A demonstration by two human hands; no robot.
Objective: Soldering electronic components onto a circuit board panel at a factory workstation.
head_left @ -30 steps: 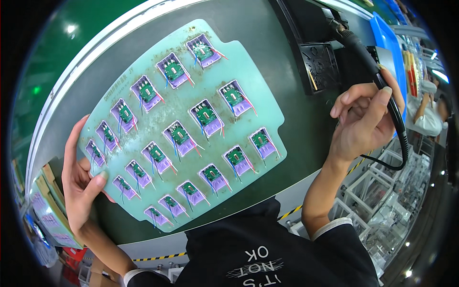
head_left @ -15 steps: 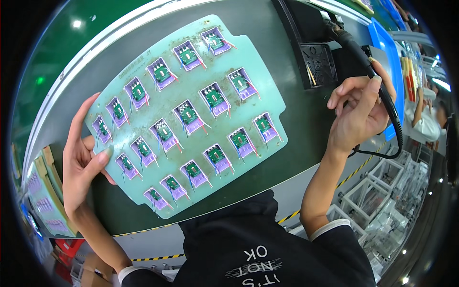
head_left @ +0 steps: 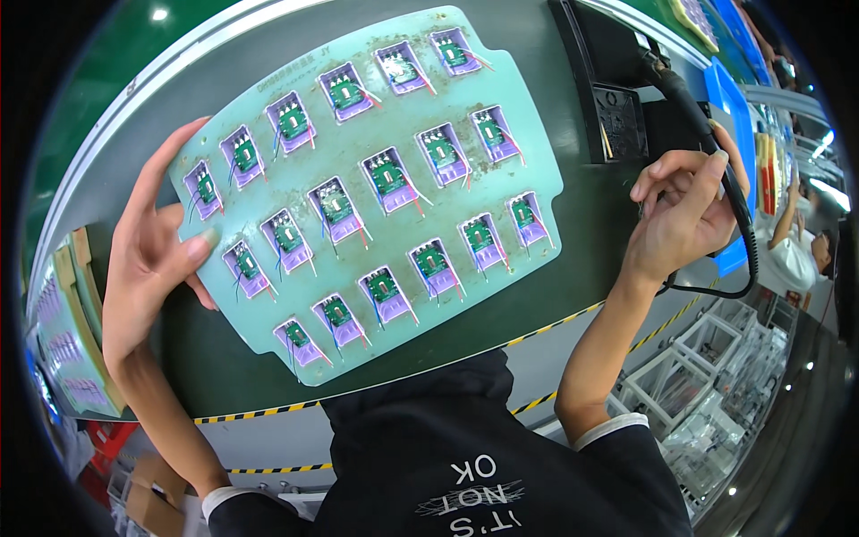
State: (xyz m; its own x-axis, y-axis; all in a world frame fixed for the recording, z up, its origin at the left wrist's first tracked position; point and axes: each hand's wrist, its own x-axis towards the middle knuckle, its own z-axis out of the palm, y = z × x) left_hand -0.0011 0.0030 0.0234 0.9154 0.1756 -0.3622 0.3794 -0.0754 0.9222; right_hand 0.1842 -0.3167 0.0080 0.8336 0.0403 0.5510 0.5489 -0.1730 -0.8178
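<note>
My left hand [head_left: 159,255] grips the left edge of a pale green board-shaped fixture [head_left: 295,179], thumb on top and fingers around the rim. Three rows of purple housings sit in the fixture's cut-outs. Each housing carries a small green circuit board [head_left: 386,173] with thin red, blue and white wires trailing out. On the right, my right hand [head_left: 682,208] pinches the rear of a black soldering iron [head_left: 687,106] between thumb and index finger. The iron's front end reaches to a black stand, where its tip is hidden. The other fingers of that hand are curled.
A black stand with a square tray [head_left: 619,123] is at the back right, beside a blue bin [head_left: 735,98]. More fixtures [head_left: 76,331] are stacked at the far left. Clear plastic boxes [head_left: 684,380] lie below the bench on the right. Another person [head_left: 795,255] is in the background.
The fixture in my left hand has shifted up and to the right. My right hand keeps its grip at the soldering iron, and the whole view has shifted slightly.
</note>
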